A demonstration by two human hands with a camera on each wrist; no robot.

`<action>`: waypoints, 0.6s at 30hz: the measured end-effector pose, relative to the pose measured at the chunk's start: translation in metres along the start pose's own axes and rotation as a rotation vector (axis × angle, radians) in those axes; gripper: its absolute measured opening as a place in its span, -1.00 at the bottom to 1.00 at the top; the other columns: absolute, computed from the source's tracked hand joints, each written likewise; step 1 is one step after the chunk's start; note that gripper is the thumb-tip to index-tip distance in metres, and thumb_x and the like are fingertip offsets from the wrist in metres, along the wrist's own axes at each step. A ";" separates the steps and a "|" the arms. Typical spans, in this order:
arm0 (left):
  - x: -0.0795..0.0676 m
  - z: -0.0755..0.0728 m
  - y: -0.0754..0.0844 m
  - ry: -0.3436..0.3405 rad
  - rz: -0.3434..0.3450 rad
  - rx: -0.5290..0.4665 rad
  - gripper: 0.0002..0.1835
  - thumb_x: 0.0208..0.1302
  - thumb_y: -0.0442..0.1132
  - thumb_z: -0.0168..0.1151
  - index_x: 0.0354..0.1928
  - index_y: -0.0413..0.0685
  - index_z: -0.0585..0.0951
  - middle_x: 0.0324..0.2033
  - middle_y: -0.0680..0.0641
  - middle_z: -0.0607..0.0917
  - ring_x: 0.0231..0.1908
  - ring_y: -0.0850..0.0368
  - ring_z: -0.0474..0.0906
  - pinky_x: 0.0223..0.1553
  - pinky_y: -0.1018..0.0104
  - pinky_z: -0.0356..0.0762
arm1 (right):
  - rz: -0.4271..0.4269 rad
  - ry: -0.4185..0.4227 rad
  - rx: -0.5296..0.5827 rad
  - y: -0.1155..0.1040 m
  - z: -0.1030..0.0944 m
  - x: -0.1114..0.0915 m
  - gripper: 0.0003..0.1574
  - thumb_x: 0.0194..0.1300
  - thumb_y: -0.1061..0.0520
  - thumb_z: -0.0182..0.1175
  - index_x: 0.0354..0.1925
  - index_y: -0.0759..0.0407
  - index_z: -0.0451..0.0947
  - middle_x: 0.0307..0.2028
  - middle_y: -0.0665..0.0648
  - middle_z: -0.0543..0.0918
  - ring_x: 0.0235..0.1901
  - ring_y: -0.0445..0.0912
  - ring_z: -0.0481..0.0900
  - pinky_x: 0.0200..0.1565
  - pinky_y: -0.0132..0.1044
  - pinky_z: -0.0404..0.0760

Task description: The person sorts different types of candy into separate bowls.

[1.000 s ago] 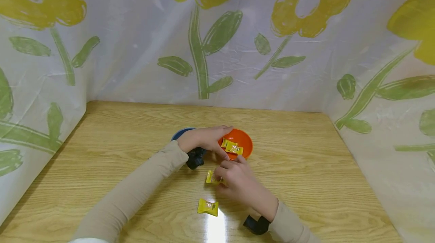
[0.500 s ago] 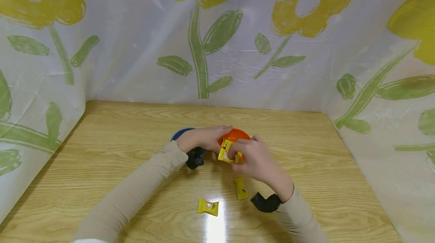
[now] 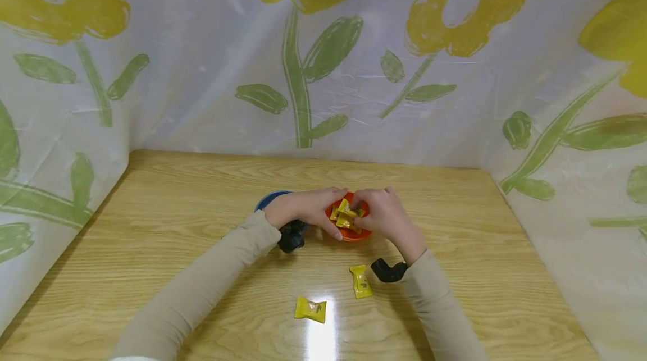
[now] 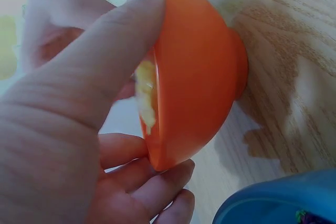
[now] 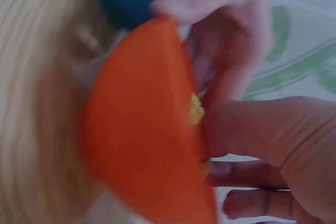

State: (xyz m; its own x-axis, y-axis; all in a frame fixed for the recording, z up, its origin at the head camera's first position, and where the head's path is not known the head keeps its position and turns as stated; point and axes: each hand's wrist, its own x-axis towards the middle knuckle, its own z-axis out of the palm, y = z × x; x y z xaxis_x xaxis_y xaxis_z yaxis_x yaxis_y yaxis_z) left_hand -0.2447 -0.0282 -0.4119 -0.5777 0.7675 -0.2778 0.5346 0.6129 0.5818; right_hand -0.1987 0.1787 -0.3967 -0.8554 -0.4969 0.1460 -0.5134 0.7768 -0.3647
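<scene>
My left hand [image 3: 314, 208] holds the orange bowl [image 4: 197, 72] by its rim, thumb on one side and fingers on the other. Several yellow wrapped candies [image 3: 346, 220] lie inside the bowl. Over the bowl's right side, my right hand [image 3: 385, 212] reaches in with bent fingers, pinching one yellow wrapped candy [image 3: 346, 207] above the others. In the right wrist view, the bowl wall hides most of the candies and the fingertips dip behind the rim. Two more yellow wrapped candies, a nearer one [image 3: 310, 309] and a farther one [image 3: 360, 281], lie on the table.
A blue bowl [image 3: 268, 199] stands left of the orange one, partly covered by the left forearm; something dark purple and green [image 4: 311, 217] shows inside it. Black wrist camera mounts hang below both wrists. A flowered curtain [image 3: 202, 97] encloses the wooden table [image 3: 202, 192].
My right hand has picked up a yellow wrapped candy from the table and brought it up into the orange bowl. The left hand has stayed at the bowl.
</scene>
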 end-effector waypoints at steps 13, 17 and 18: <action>-0.002 -0.001 0.002 0.010 -0.005 -0.014 0.23 0.09 0.19 0.46 0.56 -0.23 -0.06 0.53 -0.20 0.03 0.48 -0.08 0.04 0.43 0.06 0.11 | 0.041 0.015 -0.101 0.004 0.020 0.006 -0.81 0.02 0.24 0.52 -0.35 0.08 0.72 -0.36 0.01 0.75 -0.33 -0.08 0.63 -0.21 -0.10 0.25; -0.003 -0.002 0.003 0.004 -0.005 -0.021 0.23 0.10 0.17 0.46 0.56 -0.23 -0.08 0.53 -0.20 0.02 0.48 -0.09 0.05 0.43 0.05 0.12 | 0.043 0.018 -0.104 0.002 0.021 0.006 -0.82 0.02 0.24 0.52 -0.36 0.09 0.73 -0.36 0.02 0.74 -0.34 -0.07 0.62 -0.20 -0.08 0.27; -0.003 -0.002 0.003 0.004 -0.003 -0.022 0.23 0.10 0.17 0.46 0.56 -0.23 -0.08 0.53 -0.20 0.03 0.47 -0.08 0.05 0.43 0.06 0.12 | 0.042 0.020 -0.105 0.002 0.021 0.005 -0.82 0.02 0.25 0.52 -0.36 0.09 0.73 -0.36 0.02 0.73 -0.34 -0.07 0.62 -0.20 -0.08 0.27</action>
State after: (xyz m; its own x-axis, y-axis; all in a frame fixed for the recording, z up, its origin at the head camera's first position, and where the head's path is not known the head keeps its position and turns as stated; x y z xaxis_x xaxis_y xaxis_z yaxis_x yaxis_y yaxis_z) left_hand -0.2425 -0.0291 -0.4079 -0.5818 0.7647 -0.2770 0.5186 0.6111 0.5979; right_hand -0.2028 0.1696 -0.4157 -0.8768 -0.4563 0.1516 -0.4808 0.8333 -0.2728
